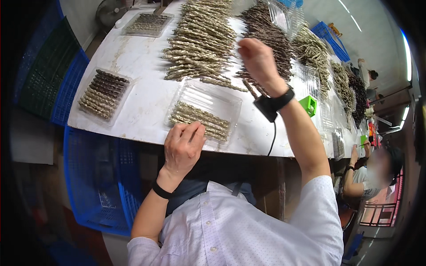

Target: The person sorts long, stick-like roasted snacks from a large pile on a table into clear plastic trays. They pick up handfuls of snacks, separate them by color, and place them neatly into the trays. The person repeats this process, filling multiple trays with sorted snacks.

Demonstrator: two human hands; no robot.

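In front of me sits a clear plastic tray (236, 106) partly filled with a row of gold-coloured twisted sticks (199, 117). My left hand (184, 144) is closed over the tray's near left side, its fingertips against the sticks. My right hand (259, 57) is raised between a big pile of pale gold twisted sticks (202, 35) and a pile of dark brown ones (273, 33). Its fingers are curled and blurred, and I cannot see whether they hold anything. A black device (266, 108) with a cable is strapped to my right wrist.
A filled tray (104, 95) with dark and gold sticks lies at the left; another tray (147, 24) lies farther back. A green holder (308, 106) stands right of my forearm. Blue crates (100, 186) stand below the table's left edge. A co-worker (372, 175) sits at the right.
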